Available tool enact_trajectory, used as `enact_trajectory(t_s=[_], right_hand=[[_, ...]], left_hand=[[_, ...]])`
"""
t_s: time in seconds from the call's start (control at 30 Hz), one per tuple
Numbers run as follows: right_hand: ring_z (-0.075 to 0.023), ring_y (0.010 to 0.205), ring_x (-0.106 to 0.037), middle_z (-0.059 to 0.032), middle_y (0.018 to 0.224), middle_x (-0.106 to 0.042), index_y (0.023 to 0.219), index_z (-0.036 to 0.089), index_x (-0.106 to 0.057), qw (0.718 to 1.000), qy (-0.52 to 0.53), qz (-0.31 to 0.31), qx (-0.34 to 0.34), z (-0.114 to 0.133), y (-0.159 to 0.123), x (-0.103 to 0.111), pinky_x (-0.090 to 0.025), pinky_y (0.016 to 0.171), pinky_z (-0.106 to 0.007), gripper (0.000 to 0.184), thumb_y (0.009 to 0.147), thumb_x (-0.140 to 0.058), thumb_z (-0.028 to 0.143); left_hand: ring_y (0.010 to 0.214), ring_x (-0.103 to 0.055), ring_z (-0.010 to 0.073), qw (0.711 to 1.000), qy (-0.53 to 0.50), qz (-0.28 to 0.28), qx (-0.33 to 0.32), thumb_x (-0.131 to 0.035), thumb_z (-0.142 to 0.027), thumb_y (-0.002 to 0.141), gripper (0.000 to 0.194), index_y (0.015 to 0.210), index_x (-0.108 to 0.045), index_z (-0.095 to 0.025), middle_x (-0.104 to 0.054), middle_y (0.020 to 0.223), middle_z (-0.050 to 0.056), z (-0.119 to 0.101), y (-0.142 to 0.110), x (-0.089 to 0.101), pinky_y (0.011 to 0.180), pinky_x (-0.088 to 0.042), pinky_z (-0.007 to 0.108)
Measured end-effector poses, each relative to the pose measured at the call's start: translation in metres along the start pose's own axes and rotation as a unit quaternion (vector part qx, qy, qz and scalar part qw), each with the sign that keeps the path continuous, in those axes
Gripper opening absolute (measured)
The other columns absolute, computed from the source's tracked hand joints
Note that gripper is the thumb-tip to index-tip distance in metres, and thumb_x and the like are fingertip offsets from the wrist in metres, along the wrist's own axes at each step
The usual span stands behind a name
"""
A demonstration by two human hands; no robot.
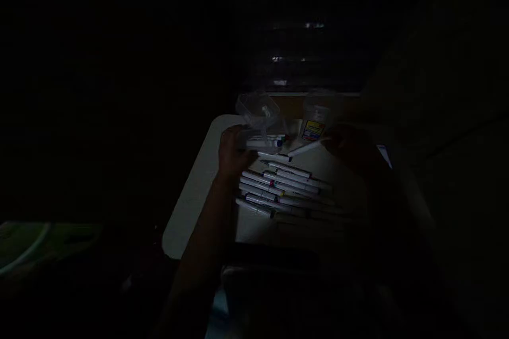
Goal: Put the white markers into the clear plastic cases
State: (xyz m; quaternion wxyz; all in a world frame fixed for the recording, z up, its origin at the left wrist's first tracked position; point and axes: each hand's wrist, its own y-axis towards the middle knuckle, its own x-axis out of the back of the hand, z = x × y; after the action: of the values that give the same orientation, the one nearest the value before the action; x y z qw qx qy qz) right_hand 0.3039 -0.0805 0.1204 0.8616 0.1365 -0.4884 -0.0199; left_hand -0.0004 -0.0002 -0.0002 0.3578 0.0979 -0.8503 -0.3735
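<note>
The scene is very dark. My left hand [230, 156] grips the left side of a see-through plastic box [248, 136], whose lid [257, 106] stands raised at the back. A few white markers [262, 143] with coloured ends lie inside the box. To the right, my right hand [345, 144] is closed on one end of a white marker [305, 148], which slants down to the left toward the box. Its fingers are mostly lost in shadow. Several more white markers [292, 170] lie side by side on the table below the box, some with red, yellow or dark ends.
Behind the markers stands a see-through tub [317, 111] with a yellow and blue label. The pale table [191, 212] has rounded corners. A phone-like thing with a lit face [384, 155] lies at the right, beyond my right hand. Dark surroundings hide the rest.
</note>
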Motion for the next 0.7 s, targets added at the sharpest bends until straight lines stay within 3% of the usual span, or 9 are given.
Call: enact_trajectory(t_s=[0.2,0.5,0.7], right_hand=[[-0.0183,0.078,-0.063,-0.0059,0.091,-0.069,0.099,0.019,-0.069,0.993,0.024,-0.094,0.061,0.000,-0.007,0.006,-0.051,0.074,-0.033,0.023,0.083,-0.057,0.030],[-0.0125,0.074,-0.062,-0.0038,0.093,-0.068,0.102,0.018,-0.068,0.972,0.049,-0.210,0.097,0.027,-0.026,0.033,-0.052,0.062,-0.025,0.022,0.085,-0.061,0.031],[-0.0128,0.082,-0.064,-0.0052,0.091,-0.069,0.100,0.014,-0.069,0.949,-0.035,-0.288,0.121,0.030,-0.034,0.043,-0.053,0.073,-0.025,0.020,0.084,-0.064,0.024]], left_hand=[[0.117,-0.055,0.0300,1.000,-0.004,0.010,-0.001,-0.068,-0.054,0.070,0.063,0.122,-0.052,-0.022,-0.059,0.122,0.011,0.001,0.000,0.000,0.101,-0.044,0.048],[0.115,-0.056,0.0296,1.000,0.006,0.002,-0.013,-0.066,-0.056,0.072,0.062,0.121,-0.052,-0.021,-0.060,0.120,0.011,0.004,0.002,-0.002,0.099,-0.046,0.048],[0.116,-0.055,0.0298,1.000,0.010,0.003,-0.016,-0.066,-0.059,0.072,0.064,0.121,-0.052,-0.021,-0.060,0.121,0.011,0.007,0.001,-0.003,0.100,-0.045,0.047]])
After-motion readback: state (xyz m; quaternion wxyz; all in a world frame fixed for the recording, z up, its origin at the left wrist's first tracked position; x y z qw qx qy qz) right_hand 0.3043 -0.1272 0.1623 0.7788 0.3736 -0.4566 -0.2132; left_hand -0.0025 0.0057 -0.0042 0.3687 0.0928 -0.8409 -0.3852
